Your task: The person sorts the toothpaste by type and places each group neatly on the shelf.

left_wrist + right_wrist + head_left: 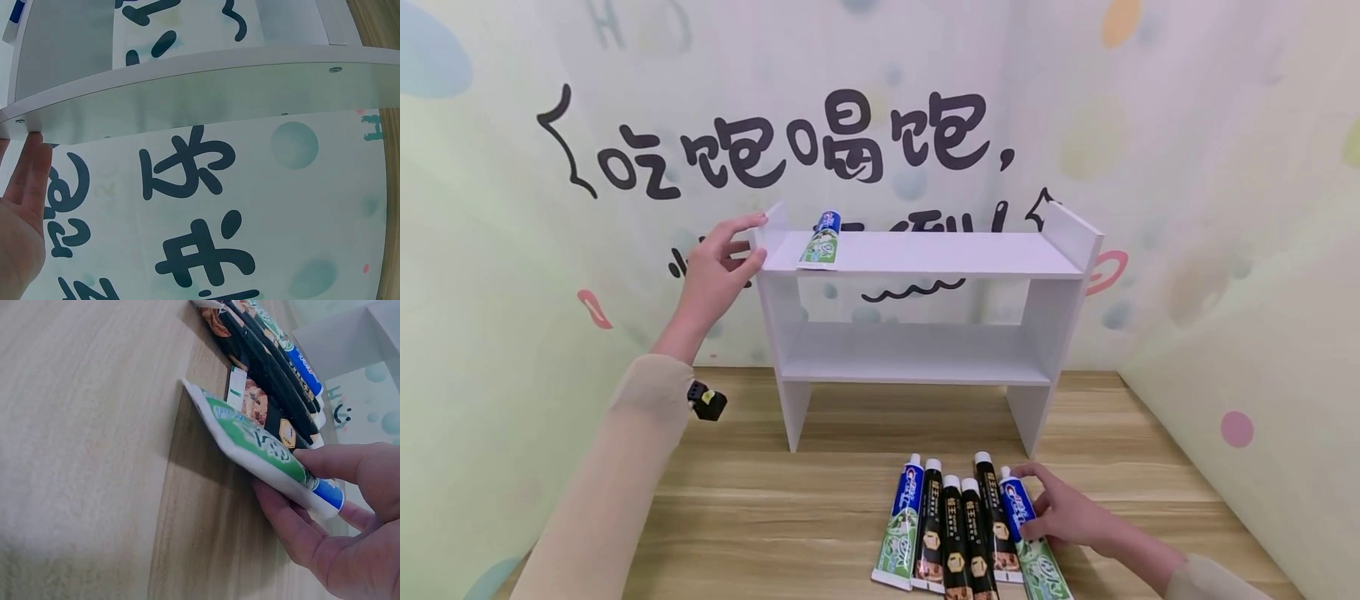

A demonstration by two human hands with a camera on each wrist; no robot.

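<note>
My right hand (1067, 508) pinches a blue, white and green toothpaste tube (1041, 567) between thumb and fingers. In the right wrist view this tube (256, 444) is tilted on its edge, a shadow under it. Beside it lie several black toothpaste tubes (953, 533) with white caps and another blue-green toothpaste tube (901, 529). With its fingertips, my left hand (718, 267) touches the left side panel of a white two-tier shelf (917, 354); in the left wrist view the fingers (32, 165) lie fairly straight against the panel's outer face. One blue-green tube (822, 242) lies on the top board's left end.
The shelf stands on a wood-grain table (760, 517) near the back wall (880, 67), which carries large black lettering. Pale walls also close off both sides. A small black device (707, 402) sits at my left wrist.
</note>
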